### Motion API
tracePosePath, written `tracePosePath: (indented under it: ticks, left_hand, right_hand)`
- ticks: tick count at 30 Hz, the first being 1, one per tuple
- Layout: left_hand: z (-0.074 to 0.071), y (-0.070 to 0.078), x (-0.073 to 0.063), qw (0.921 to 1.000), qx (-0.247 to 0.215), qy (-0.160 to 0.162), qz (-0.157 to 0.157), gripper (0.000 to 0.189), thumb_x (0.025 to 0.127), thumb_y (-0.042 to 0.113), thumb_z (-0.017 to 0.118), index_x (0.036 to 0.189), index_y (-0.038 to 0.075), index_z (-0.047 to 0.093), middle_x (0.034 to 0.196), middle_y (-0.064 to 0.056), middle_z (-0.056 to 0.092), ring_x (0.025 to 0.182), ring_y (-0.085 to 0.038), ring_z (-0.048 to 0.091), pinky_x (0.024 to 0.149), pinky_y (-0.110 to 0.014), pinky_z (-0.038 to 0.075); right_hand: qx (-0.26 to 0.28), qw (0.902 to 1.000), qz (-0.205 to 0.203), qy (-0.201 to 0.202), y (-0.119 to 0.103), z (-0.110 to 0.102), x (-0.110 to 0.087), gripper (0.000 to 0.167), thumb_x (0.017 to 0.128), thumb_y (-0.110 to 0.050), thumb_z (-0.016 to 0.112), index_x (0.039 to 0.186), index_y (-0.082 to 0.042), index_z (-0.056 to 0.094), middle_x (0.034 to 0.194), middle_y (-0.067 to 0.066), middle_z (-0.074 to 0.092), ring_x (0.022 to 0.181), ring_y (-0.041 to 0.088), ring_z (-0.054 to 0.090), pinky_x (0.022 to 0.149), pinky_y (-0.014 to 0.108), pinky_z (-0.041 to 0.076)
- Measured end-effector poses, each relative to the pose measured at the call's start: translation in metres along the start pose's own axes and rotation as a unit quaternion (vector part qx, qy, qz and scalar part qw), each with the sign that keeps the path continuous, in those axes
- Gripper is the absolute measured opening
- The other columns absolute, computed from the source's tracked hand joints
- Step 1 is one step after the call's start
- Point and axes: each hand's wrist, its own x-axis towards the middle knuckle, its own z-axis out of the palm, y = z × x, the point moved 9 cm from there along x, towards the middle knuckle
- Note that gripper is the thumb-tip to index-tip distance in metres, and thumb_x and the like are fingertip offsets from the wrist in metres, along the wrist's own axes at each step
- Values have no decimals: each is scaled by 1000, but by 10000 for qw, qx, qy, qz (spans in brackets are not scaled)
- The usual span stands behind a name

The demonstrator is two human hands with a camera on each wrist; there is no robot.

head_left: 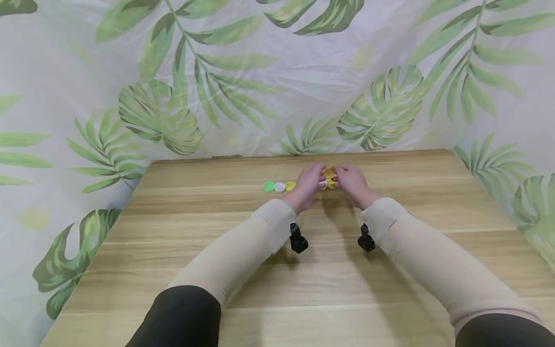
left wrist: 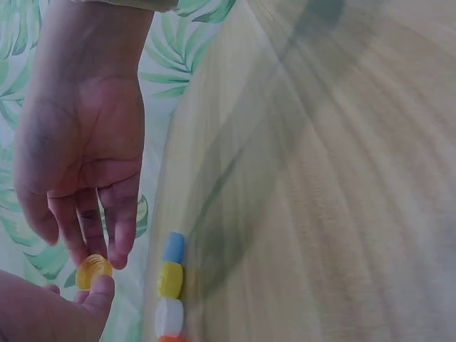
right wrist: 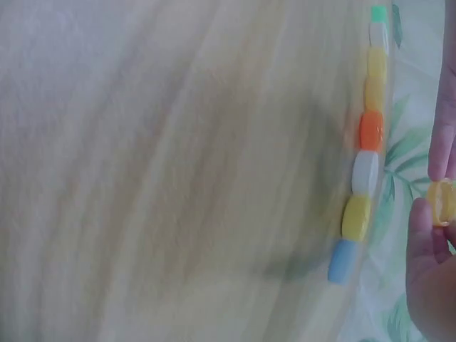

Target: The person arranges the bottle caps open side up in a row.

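Observation:
An orange-yellow bottle cap (head_left: 329,172) is held up between my two hands near the table's far edge. My left hand (head_left: 309,180) pinches it, the thumb lying on the cap (left wrist: 92,271) in the left wrist view. From the other side, my right hand (head_left: 353,182) grips the cap (right wrist: 442,202) with its fingertips. Below stands a row of caps: green (right wrist: 378,13), white (right wrist: 378,34), two yellowish ones, orange (right wrist: 371,131), white (right wrist: 365,172), yellow (right wrist: 356,217) and blue (right wrist: 343,261). In the head view, my hands hide part of this row.
The wooden table (head_left: 208,217) ends just beyond the row. A leaf-patterned cloth (head_left: 243,86) hangs behind it. Small black cameras (head_left: 298,238) hang under both wrists. Both forearms reach across the table in pale sleeves (head_left: 240,248).

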Motion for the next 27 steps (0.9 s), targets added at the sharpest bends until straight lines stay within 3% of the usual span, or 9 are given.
tracePosePath:
  ticks: [5,9,17,24,27]
  left_hand:
    - [7,10,6,9994,228,-94,241,43,107,25,49,139,-3,52,143,-23,51,132,-35,50,109,-42,45]
    - [14,13,13,9985,307,-220,401,43,108,25,47,140,-4,51,144,-23,50,134,-34,49,110,-42,46]
    - [39,8,22,9964,497,-566,382,46,109,24,44,145,-5,46,148,-25,47,138,-37,47,112,-46,43]
    - [63,2,30,9954,342,-882,165,50,109,24,44,148,-6,42,149,-29,43,138,-40,44,115,-50,39]
    - [69,0,31,9950,422,-891,153,47,108,23,43,145,-6,47,145,-27,46,133,-39,46,112,-51,41]
  right_hand:
    - [184,9995,160,-201,-3,-11,4,49,112,-19,31,150,10,42,152,27,46,137,38,48,114,45,42]
    - [337,9990,213,-211,-8,-21,9,48,112,-18,32,146,14,43,151,30,45,138,41,47,115,45,41]
    - [-51,9993,351,-98,0,-41,15,50,112,-19,31,150,12,39,152,29,44,135,38,50,113,40,43]
    - [-303,9989,348,-46,9,-60,17,52,110,-19,31,150,12,40,150,28,45,112,28,62,100,31,53]
    - [-1,9990,434,74,16,-63,20,50,107,-18,35,145,13,45,141,24,49,100,23,64,97,29,55]
